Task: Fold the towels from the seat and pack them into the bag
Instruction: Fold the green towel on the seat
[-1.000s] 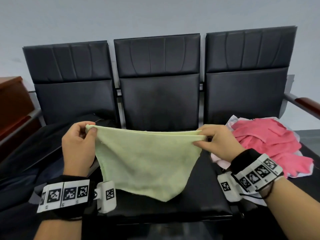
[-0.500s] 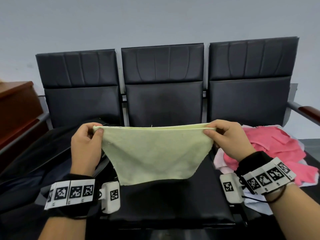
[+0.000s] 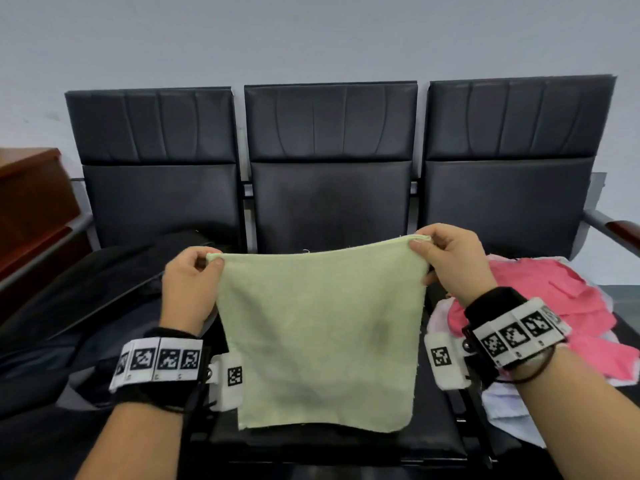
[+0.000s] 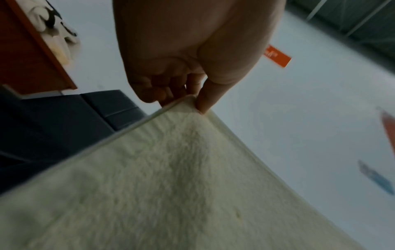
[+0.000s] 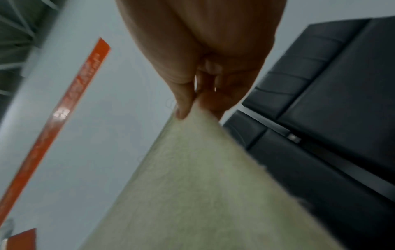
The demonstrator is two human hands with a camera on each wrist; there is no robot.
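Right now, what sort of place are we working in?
Probably a waiting area or lobby. A row of three joined black padded seats with armrests stands against a bare pale wall, and a brown wooden counter sits at the left.

dim, even light | wrist views blurred | head view edge-warped

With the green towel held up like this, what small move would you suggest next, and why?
Probably lower the green towel flat onto the middle seat. The left hand and right hand pinch its top corners, and it hangs open, unfolded, right above that seat.
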